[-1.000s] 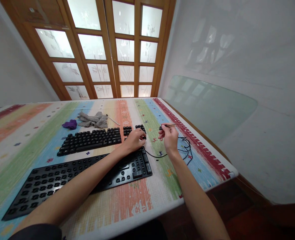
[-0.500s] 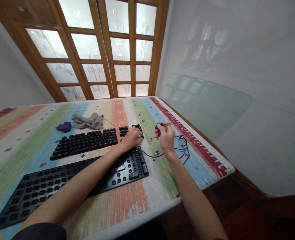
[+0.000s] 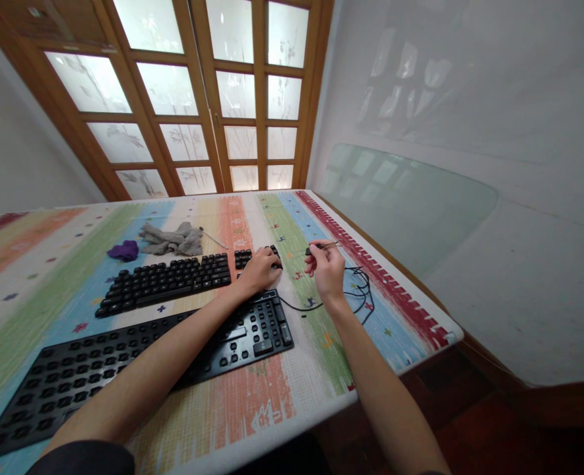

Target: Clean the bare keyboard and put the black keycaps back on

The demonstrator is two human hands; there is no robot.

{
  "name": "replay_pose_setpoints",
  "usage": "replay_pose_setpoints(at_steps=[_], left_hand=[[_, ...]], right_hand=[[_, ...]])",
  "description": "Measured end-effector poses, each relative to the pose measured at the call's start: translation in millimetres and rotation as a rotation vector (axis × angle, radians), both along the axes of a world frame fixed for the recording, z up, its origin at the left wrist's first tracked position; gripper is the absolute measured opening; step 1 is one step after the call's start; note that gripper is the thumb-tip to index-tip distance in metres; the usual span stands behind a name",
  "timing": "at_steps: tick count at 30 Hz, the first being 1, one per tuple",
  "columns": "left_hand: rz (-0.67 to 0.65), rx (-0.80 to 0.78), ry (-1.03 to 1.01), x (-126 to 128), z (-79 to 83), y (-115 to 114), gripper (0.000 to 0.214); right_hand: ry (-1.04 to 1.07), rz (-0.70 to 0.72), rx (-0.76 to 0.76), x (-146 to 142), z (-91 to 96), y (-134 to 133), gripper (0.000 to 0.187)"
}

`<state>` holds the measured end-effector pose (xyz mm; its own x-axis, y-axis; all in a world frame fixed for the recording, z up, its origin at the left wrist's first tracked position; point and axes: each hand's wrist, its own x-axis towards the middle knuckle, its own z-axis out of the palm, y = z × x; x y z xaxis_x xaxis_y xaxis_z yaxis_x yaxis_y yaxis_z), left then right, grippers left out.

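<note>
My left hand (image 3: 259, 270) rests on the small block of loose black keycaps (image 3: 243, 258) to the right of the larger keycap rows (image 3: 165, 282). Its thumb and fingers are closed on a black keycap at the block's right edge, mostly hidden by the fingers. To the right, my right hand (image 3: 327, 269) is closed around a keycap puller (image 3: 314, 250) with a dark middle, thin wires to the left and metal prongs to the right. Nearer to me lies a black keyboard (image 3: 266, 330) with its key sockets bare, crossed by my left forearm.
A black cable (image 3: 363, 290) lies coiled beyond my right wrist. Behind the keycaps are a grey cloth (image 3: 173, 239), a purple cloth (image 3: 123, 251) and a thin rod-like tool (image 3: 215, 238). A tiny black piece (image 3: 303, 316) sits by the keyboard. The table's right edge borders a wall.
The view has shifted slightly. My left hand's fingers have shifted a little at the keycap block; my right hand keeps its hold on the keycap puller.
</note>
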<state>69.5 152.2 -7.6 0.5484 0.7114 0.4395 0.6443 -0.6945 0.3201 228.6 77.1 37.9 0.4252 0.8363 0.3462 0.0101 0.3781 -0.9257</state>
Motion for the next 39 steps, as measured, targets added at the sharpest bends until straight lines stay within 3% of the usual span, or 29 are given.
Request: replay_pose_setpoints(at_steps=[39], left_hand=[[0.006, -0.004, 0.085, 0.5, 7.4, 0.0, 0.013]], right_hand=[[-0.023, 0.011, -0.005, 0.1, 0.8, -1.1, 0.019]])
